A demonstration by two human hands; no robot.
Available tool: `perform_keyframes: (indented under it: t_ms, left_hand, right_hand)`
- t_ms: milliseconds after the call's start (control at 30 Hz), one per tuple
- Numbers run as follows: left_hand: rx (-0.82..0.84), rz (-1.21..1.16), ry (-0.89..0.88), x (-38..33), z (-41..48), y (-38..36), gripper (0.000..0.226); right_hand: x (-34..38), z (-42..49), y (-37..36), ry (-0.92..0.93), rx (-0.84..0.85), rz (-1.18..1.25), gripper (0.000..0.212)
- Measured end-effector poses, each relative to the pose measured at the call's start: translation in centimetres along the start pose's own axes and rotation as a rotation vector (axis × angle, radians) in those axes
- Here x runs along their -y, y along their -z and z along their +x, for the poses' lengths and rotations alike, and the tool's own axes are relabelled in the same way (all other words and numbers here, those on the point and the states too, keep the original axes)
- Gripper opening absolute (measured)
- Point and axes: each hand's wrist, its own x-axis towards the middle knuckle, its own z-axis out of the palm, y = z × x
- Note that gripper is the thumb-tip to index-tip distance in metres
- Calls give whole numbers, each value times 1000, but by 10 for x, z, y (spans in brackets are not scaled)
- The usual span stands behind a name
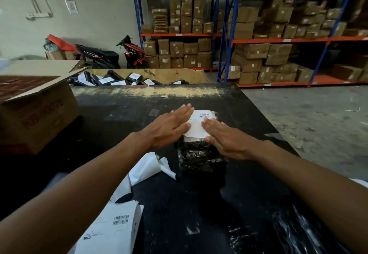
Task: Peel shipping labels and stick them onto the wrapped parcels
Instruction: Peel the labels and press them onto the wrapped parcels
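Observation:
A black-wrapped parcel [200,157] lies on the black table [123,118] in the middle of the view. On its top sits a white shipping label [199,121] with barcodes at its far end. My left hand [169,128] lies flat with fingers spread on the label's left edge. My right hand [225,138] presses flat on the label's right side and the parcel top. Neither hand grips anything. Near the front left lies a sheet of labels [111,231] with barcodes, and peeled white backing paper [147,167] curls beside the parcel.
An open cardboard box [37,114] stands on the table's left. Beyond the far edge a large carton [179,75] holds several labelled black parcels. More black wrapped material [302,231] lies at the front right. Shelves of brown boxes [258,34] and motorbikes stand behind.

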Motion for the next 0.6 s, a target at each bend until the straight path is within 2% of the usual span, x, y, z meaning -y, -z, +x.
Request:
perform_keyframes:
  t_ms: [100,200,333,400,500,600]
  left_hand:
    - [67,274,-185,-9,-14,-10,68]
    - [145,484,-210,3,-47,-30,71]
    - [3,587,-328,36,-91,-31,59]
    - [-78,563,-418,34,-88,-26,53]
    - [-148,551,-387,9,-53,-34,56]
    - [-102,603,-282,4,-37,-54,60]
  right_hand:
    - [-2,0,-5,1,-28,14,64]
    - [-3,0,-7,20,-43,1,64]
    - [-3,-2,-7,13,-46,0,63]
    - [-3,-1,-8,9,-57,-8,63]
    - [-2,1,-8,-2,-65,-12,62]
    - [-3,-1,-7,5,-51,-12,63]
